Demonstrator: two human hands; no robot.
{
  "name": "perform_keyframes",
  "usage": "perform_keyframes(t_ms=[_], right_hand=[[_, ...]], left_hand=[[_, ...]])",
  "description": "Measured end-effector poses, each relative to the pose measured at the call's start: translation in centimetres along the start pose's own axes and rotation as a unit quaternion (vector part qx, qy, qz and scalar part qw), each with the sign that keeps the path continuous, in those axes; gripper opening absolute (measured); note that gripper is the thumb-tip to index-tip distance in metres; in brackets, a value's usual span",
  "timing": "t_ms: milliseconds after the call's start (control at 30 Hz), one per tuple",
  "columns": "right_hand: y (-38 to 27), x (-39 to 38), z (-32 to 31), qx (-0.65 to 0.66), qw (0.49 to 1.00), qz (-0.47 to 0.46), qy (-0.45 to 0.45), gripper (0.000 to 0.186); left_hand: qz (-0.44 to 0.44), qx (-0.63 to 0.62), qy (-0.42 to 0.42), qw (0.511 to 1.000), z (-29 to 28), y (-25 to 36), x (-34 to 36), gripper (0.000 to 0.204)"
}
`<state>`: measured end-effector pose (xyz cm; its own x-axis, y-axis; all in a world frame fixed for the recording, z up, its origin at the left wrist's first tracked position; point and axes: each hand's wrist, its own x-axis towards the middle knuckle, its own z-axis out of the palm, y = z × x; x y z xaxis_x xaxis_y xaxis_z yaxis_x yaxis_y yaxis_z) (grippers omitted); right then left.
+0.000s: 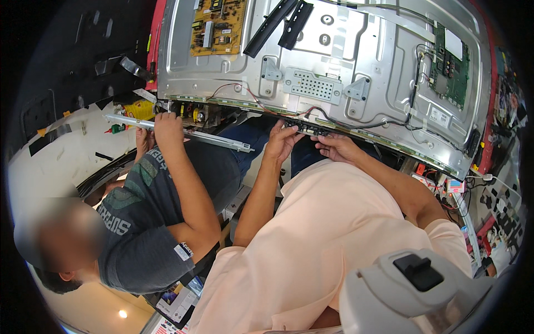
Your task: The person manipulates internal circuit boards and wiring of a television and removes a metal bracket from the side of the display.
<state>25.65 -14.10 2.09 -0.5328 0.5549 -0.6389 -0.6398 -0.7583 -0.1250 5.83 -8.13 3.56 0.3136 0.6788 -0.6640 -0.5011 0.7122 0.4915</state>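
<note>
At far left a co-worker's hand [167, 125] grips a long metal strip [183, 133] and holds it level just off the lower edge of the panel [311, 50], an opened flat-screen back lying metal side up.

Next comes the left hand [283, 142], fingers curled and pinching the near end of a small black board [306, 128] that sits right at the panel's lower edge, where red and black wires [261, 106] run in.

The right hand [338, 147] is half closed, thumb and fingers nipping the board's other end.

To do this well, I judge both hands should move evenly and keep the board parallel to the edge, so that it does not twist. The wires look short; keep them slack and avoid tugging. The co-worker's strip should stay clear of the board.
</note>
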Motion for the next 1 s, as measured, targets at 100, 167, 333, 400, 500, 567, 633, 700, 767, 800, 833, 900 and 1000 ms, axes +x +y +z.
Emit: perform_keyframes(t_ms=[100, 167, 333, 400, 500, 567, 633, 700, 767, 800, 833, 900, 1000], right_hand=[[0.1, 0.1, -0.2, 0.004, 1.000, 0.000, -0.006, 0.025], [0.1, 0.1, 0.0, 0.004, 1.000, -0.003, -0.004, 0.025], [0.4, 0.2, -0.5, 0.007, 1.000, -0.007, -0.006, 0.026], [0.4, 0.3, -0.5, 0.009, 1.000, -0.011, -0.008, 0.027], [0.3, 0.0, -0.1, -0.003, 1.000, -0.020, -0.010, 0.028], [0.4, 0.2, -0.3, -0.015, 1.000, -0.010, -0.005, 0.029], [0.3, 0.1, -0.5, -0.068, 0.997, 0.014, 0.018, 0.030], [0.1, -0.2, -0.3, -0.163, 0.983, 0.055, 0.060, 0.029], [0.4, -0.8, -0.9, -0.278, 0.960, 0.010, 0.043, 0.026], [0.4, -1.1, -1.0, -0.334, 0.942, -0.012, 0.034, 0.025], [0.2, -1.6, -1.3, -0.430, 0.898, -0.077, 0.051, 0.023], [-1.9, -3.6, 0.2, -0.604, 0.767, -0.201, 0.079, 0.020], [-2.8, -4.7, 0.9, -0.703, 0.583, -0.390, 0.119, 0.021]], left_hand=[[0.002, -0.016, -0.018, 1.000, -0.6, -0.9, 0.1, 0.041], [-0.008, -0.040, -0.027, 0.999, -0.9, -1.5, 0.1, 0.040], [-0.030, -0.070, -0.052, 0.996, -0.6, -2.1, 0.3, 0.037], [-0.048, -0.076, -0.052, 0.995, -1.0, -2.2, 0.6, 0.036], [-0.044, -0.069, -0.071, 0.994, -1.2, -2.3, 0.8, 0.035], [-0.042, -0.062, -0.056, 0.996, -1.0, -2.4, 0.9, 0.036], [-0.042, -0.058, -0.045, 0.996, -0.7, -2.4, 0.9, 0.036], [-0.041, -0.059, -0.037, 0.997, -0.7, -2.3, 0.9, 0.037], [-0.044, -0.065, -0.033, 0.996, -0.5, -2.2, 0.8, 0.037], [-0.046, -0.068, -0.031, 0.996, -0.4, -2.2, 0.8, 0.037], [-0.046, -0.065, -0.027, 0.996, -0.2, -2.1, 0.8, 0.037], [-0.044, -0.062, -0.020, 0.997, -0.1, -2.0, 0.6, 0.037], [-0.040, -0.060, -0.019, 0.997, 0.1, -2.1, 0.6, 0.036]])
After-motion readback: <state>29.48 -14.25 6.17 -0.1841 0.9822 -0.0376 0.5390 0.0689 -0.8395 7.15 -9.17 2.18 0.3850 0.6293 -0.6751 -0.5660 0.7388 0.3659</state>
